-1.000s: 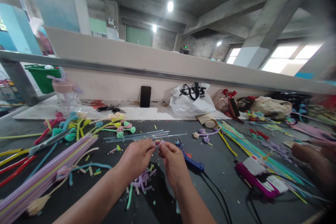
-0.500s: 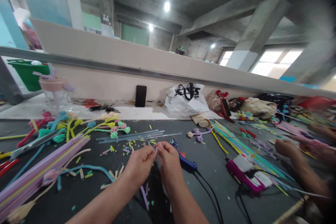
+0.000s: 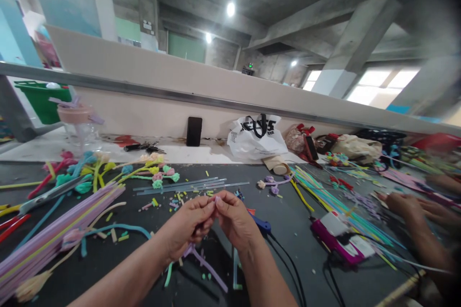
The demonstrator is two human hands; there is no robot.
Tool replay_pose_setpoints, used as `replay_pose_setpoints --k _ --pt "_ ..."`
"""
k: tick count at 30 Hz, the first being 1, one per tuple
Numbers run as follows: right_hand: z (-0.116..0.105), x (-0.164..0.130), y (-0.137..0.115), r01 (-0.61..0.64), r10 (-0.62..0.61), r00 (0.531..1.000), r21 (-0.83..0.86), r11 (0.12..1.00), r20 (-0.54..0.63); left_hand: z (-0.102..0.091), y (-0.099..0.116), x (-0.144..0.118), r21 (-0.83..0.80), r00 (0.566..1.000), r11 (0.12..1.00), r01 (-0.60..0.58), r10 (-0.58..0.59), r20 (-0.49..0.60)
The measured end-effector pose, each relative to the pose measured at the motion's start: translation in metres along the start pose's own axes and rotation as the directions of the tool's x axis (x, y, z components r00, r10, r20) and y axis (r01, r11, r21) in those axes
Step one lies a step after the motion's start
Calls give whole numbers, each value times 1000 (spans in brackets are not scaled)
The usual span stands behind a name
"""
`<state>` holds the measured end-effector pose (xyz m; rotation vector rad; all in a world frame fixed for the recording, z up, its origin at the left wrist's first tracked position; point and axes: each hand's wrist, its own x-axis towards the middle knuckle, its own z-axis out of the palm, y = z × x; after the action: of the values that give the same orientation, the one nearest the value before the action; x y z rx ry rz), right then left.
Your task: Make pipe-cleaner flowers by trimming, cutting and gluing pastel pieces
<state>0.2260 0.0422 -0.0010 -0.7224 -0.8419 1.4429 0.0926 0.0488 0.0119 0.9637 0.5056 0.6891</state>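
Note:
My left hand (image 3: 189, 225) and my right hand (image 3: 236, 220) meet fingertip to fingertip over the dark table (image 3: 295, 230), both pinching a small lilac pipe cleaner piece (image 3: 216, 200). A lilac pipe cleaner tail (image 3: 207, 264) trails out below my left hand across the table. Short coloured cut-offs (image 3: 176, 199) lie scattered just beyond my fingers. A blue glue gun (image 3: 261, 224) lies right behind my right hand, its black cord running toward me.
A bundle of long lilac stems (image 3: 54, 235) and finished pipe cleaner flowers (image 3: 154, 172) lie at the left. Clear rods (image 3: 187, 185), a pink device (image 3: 338, 242), coloured stems (image 3: 324, 196), a white bag (image 3: 257, 136), a phone (image 3: 193, 131). Another person's hands (image 3: 414, 206) work at the right.
My hands stayed together on the lilac piece and drew slightly toward me. A lilac tail now shows under my left hand. The other person's hands shifted at the right.

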Motion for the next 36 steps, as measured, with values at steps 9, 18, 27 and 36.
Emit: replay_pose_setpoints --k 9,18,27,36 --pt "3 -5 -6 -7 7 1000 6 1000 27 -1 2 -5 -21 997 999 29 -27 72" --pt "7 -4 3 -10 11 1000 45 999 -17 -5 -4 2 72 999 996 -50 50 10" --pt "10 -3 -5 59 -58 995 20 998 -76 2 -5 0 78 997 994 -72 73 -4" --pt "17 -4 16 126 -104 952 60 990 -289 7 -27 9 566 886 793 -225 408 -220"
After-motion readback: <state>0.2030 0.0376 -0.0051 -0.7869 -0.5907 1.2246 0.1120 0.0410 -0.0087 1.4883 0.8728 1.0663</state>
